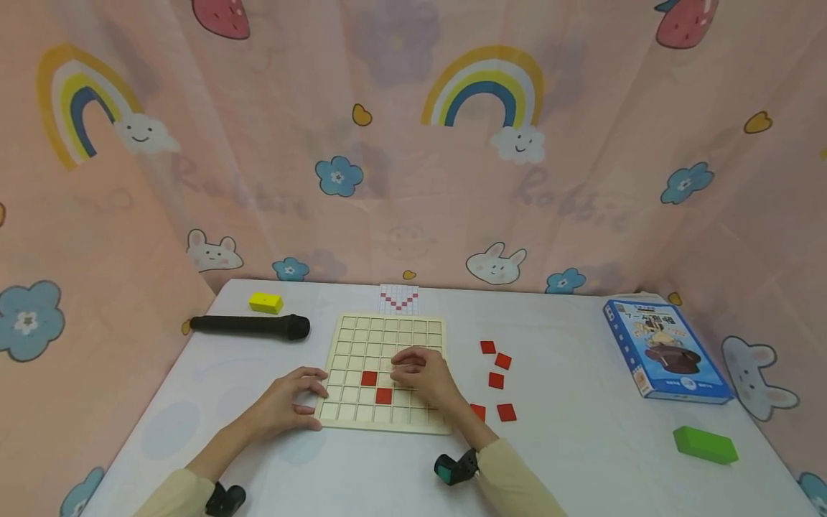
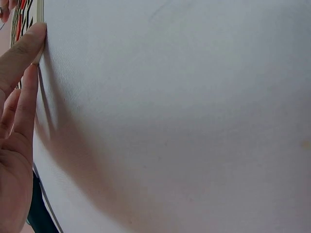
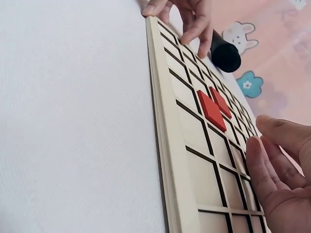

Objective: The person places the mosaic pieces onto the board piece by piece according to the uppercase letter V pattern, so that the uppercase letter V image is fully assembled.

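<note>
Your left hand rests with relaxed fingers against the near-left edge of the wooden grid board, holding nothing. Your right hand hovers over the board's middle cells, fingers bunched; whether they pinch a tile, you cannot tell. Two red tiles sit in cells just left of it.

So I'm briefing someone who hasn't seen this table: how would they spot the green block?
Start at the blue game box on the table's right side. Nearer the person lies the green block, alone. It is bright green and long, unlike the flat red tiles by the wooden grid board.
</note>
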A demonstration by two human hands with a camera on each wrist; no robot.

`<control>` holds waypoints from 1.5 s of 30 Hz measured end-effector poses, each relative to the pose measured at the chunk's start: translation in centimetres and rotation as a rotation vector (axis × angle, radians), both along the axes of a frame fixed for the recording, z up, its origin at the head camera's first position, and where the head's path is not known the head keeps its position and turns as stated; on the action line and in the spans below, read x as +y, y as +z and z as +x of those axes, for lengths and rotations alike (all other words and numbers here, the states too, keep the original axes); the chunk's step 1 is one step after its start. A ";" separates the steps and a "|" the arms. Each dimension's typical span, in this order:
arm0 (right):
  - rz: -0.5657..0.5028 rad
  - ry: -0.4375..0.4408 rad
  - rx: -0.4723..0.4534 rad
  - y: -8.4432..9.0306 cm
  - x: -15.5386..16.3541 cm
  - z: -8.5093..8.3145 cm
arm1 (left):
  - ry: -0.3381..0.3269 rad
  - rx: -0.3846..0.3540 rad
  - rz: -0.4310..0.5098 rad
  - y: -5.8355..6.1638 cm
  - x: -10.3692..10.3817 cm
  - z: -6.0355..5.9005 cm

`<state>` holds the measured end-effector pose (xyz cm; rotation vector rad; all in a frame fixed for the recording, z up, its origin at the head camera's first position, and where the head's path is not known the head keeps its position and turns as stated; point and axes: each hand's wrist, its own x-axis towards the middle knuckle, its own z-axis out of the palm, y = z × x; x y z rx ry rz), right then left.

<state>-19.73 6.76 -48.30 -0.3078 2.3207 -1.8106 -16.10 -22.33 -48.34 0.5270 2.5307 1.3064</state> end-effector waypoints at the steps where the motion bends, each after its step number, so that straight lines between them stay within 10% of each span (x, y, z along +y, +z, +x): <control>1: -0.003 -0.007 -0.007 0.1 0.3 0.0 | -0.003 0.004 -0.001 0.0 0.0 0.0; 28: 0.054 -0.298 -0.036 1.1 11.4 1.8 | -0.004 0.004 -0.019 0.7 0.2 -0.1; 45: 0.316 -0.415 0.015 -0.7 16.8 1.1 | -0.011 0.002 -0.013 0.3 0.2 0.0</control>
